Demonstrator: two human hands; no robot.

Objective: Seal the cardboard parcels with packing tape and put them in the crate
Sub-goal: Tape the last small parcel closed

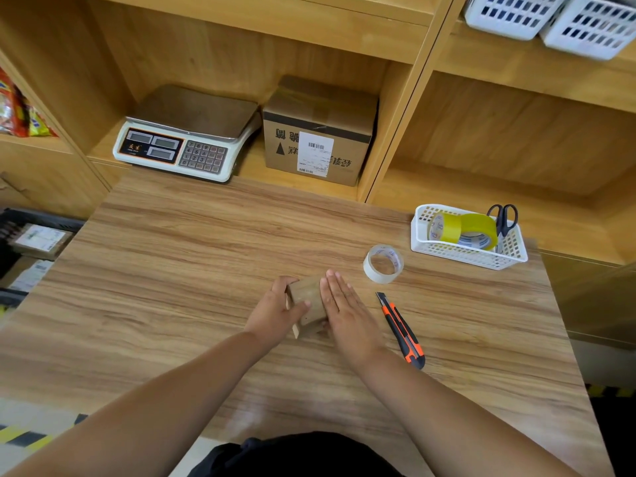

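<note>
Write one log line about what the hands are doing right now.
left hand: grips small parcel | right hand: flat, pressing parcel | clear tape roll: on table, untouched | utility knife: on table, untouched

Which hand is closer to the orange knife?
Right. The right hand presses flat on the box, just left of the knife; the left hand grips the box's other side, farther off.

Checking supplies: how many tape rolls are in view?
3: one clear roll on the table, two yellow rolls in the white basket; others may be hidden.
</note>
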